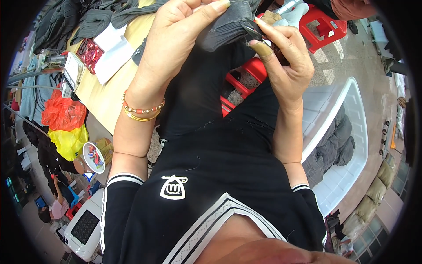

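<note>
In my left hand (pixel 180 33), pinched between thumb and fingers, is the edge of a dark grey knitted garment (pixel 228 24) with a ribbed band. My right hand (pixel 288 61) grips small dark-bladed thread snips (pixel 251 30), and their tips touch or nearly touch the knit. Yellowish tape (pixel 262 49) wraps my right thumb. Part of the snips is hidden behind my fingers. The garment hangs over my dark trousers, where bits of loose thread lie.
To the left, a pale wooden table (pixel 94 90) bears white papers (pixel 113 59), a red patterned box (pixel 90 55) and grey knitwear (pixel 92 23). A white plastic bin (pixel 362 145) with grey garments (pixel 329 147) stands at my right. Red stools (pixel 323 28) are ahead.
</note>
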Motion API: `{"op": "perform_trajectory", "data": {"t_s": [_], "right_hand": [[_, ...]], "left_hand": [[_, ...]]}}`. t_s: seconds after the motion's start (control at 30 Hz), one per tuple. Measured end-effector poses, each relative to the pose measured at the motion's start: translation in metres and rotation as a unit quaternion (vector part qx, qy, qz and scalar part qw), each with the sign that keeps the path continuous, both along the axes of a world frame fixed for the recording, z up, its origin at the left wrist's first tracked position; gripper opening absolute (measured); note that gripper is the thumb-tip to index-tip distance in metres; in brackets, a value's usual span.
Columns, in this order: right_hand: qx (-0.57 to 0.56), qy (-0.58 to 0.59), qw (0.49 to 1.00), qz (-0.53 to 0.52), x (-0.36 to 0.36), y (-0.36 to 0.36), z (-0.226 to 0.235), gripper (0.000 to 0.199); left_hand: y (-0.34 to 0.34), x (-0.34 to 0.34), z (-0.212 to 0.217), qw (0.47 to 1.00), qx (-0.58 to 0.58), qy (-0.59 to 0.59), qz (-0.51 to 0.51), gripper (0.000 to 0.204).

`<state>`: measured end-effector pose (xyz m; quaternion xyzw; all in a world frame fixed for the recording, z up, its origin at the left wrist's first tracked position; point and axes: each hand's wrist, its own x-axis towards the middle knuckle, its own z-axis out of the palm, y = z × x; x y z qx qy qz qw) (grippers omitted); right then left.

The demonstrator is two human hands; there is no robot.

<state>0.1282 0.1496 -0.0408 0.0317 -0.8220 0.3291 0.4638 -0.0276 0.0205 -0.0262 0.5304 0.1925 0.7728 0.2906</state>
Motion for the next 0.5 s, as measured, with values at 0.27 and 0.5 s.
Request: {"op": "perform_trajectory", "data": {"t_s": [0.27, 0.5], "right_hand": [[0.022, 0.022, 1.000, 0.000, -0.003, -0.001, -0.003, 0.042], [-0.040, 0.006, 0.999, -0.003, 0.001, -0.001, -0.005, 0.040]], "left_hand": [[-0.002, -0.008, -0.020, 1.000, -0.019, -0.002, 0.017, 0.012], [0.000, -0.006, -0.015, 1.000, -0.014, -0.009, 0.016, 0.012]]}}
